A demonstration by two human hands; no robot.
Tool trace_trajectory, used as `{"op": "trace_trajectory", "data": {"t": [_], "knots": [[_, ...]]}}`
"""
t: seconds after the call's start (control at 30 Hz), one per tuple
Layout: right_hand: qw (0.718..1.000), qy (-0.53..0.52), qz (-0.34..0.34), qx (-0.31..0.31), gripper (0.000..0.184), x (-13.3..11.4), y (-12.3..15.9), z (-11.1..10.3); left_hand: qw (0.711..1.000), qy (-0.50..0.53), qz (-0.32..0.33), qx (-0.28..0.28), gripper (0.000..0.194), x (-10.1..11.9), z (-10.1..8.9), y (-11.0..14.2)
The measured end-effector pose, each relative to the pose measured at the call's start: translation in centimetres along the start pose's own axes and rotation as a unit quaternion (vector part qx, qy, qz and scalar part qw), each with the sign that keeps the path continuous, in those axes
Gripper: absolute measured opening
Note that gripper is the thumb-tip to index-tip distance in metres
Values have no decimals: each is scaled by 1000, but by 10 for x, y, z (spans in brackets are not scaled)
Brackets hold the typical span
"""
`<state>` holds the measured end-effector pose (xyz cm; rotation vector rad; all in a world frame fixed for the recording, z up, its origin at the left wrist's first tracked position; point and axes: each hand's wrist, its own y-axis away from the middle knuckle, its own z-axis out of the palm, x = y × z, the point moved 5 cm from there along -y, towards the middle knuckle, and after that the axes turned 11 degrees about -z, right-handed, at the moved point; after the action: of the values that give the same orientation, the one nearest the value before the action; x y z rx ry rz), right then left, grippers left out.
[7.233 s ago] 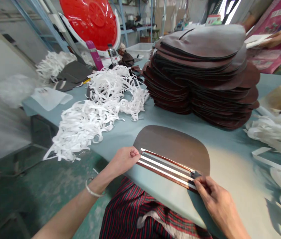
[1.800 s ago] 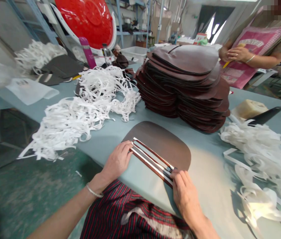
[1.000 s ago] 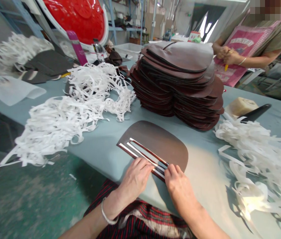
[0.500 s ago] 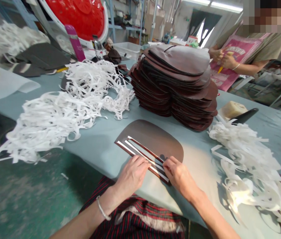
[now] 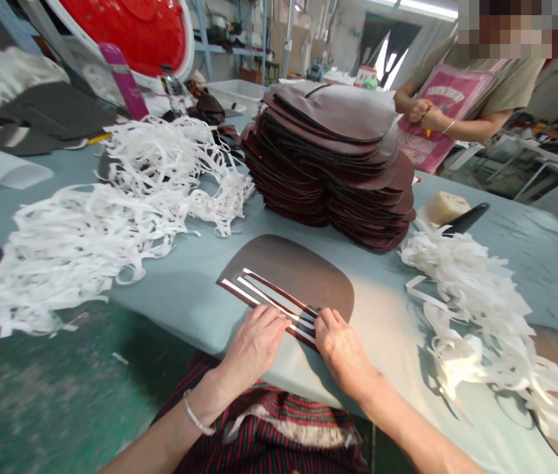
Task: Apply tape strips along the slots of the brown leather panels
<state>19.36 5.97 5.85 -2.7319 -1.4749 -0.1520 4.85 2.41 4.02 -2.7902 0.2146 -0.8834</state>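
A dark brown leather panel [image 5: 303, 263] with one rounded side lies flat on the table before me. A long slot with brown edges runs through it, and white tape strips [image 5: 239, 293] lie along the slot and the straight edge. My left hand [image 5: 259, 332] is closed, its fingertips pressed together on the panel near the middle of the strips. At the slot's right end, my right hand [image 5: 335, 336] has its fingers curled onto the panel edge. Both hands cover part of the strips, and what lies right under the fingertips is hidden.
Stacked brown leather pieces [image 5: 328, 164] stand behind the panel. Heaps of white strips lie left [image 5: 96, 230] and right [image 5: 471, 296]. A black-handled tool [image 5: 464, 218] rests by a cream block [image 5: 444, 208]. Across the table stands a person in a pink apron [image 5: 437, 112].
The whole view has shifted, so things sit slightly farther left. My right hand has drawn a little closer to my left along the strips. The person opposite has brought their hands together.
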Motion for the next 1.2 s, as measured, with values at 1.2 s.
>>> {"op": "trace_trajectory", "data": {"t": [1.2], "knots": [[810,-544,95,195,30,53,-98,-144,843,495,-211,-6,28,28,-95,-78]]}}
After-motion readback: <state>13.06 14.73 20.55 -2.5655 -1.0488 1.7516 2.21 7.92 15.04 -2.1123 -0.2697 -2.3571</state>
